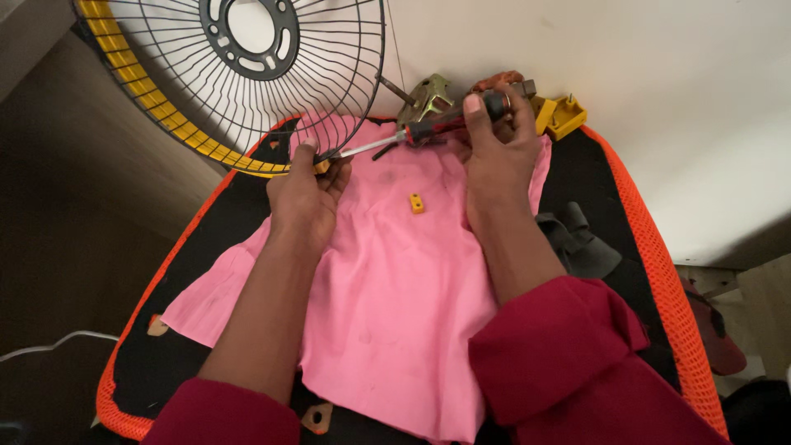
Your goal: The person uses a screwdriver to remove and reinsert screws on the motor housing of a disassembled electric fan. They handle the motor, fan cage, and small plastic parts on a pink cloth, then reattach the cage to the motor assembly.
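Screwdriver at fan guard rim, both hands engaged

Item 1, left hand: clenched on the lower rim of the wire fan guard, fingers pinching the spot where the yellow band of the rim meets the cloth. Sits near the centre of the view, toward 11 o'clock.

Item 2, right hand: closed around the black and red handle of a screwdriver, thumb up along the grip. Lies at about 1 o'clock from centre.

Item 3, screwdriver: slanted, handle high at 1 o'clock, metal shaft running down toward 9 o'clock, tip meeting the guard rim just beside the left fingers.

Item 4, fan guard: round black wire grille with a black centre ring, tilted, filling the 11 to 12 o'clock part of the view; its lower edge touches the cloth.

Item 5, pink cloth: spread over a black seat pad with an orange mesh border, under both forearms.

Item 6, small yellow block: loose on the cloth, between the two hands.

Item 7, metal bracket: olive-coloured, at 12 o'clock, just beyond the screwdriver handle.

Item 8, yellow plastic part: at 1 o'clock on the far edge of the pad, just beside the right hand.

Item 9, dark fan blade piece: on the pad at 3 o'clock, near the right forearm.

Item 10, red sleeves: on both arms, at 5 to 7 o'clock.
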